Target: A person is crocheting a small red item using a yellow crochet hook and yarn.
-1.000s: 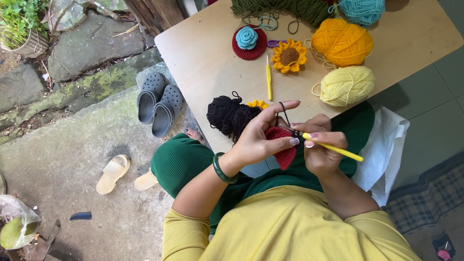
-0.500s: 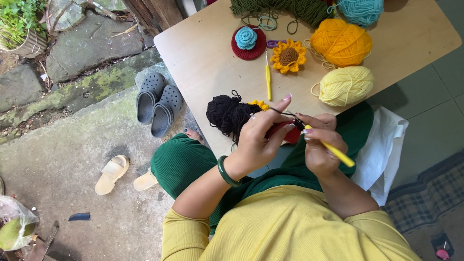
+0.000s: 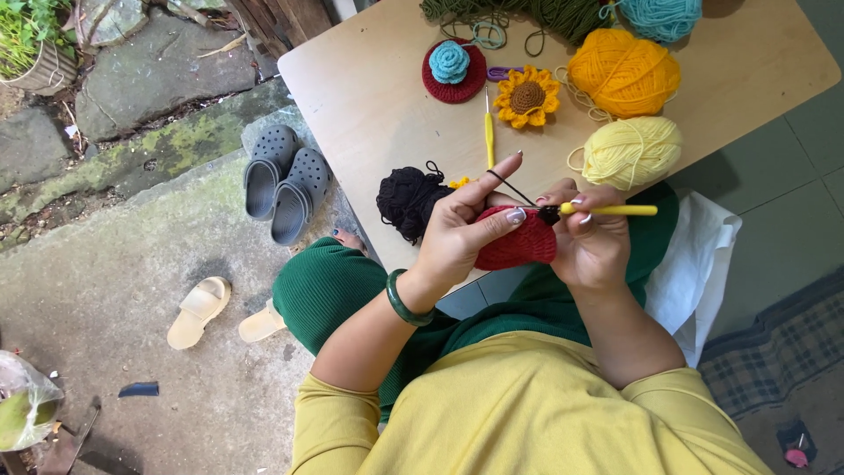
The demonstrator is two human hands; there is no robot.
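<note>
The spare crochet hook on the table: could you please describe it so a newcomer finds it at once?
On the wooden table, look between the red disc with a teal rose and the crocheted sunflower. The spare crochet hook lies just below them: slim, yellow-handled, and untouched.

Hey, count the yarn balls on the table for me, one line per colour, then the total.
Orange ball: 1
Pale yellow ball: 1
Teal ball: 1
Black ball: 1
Total: 4; the dark green yarn at the edge is a loose heap, not counted.
</note>
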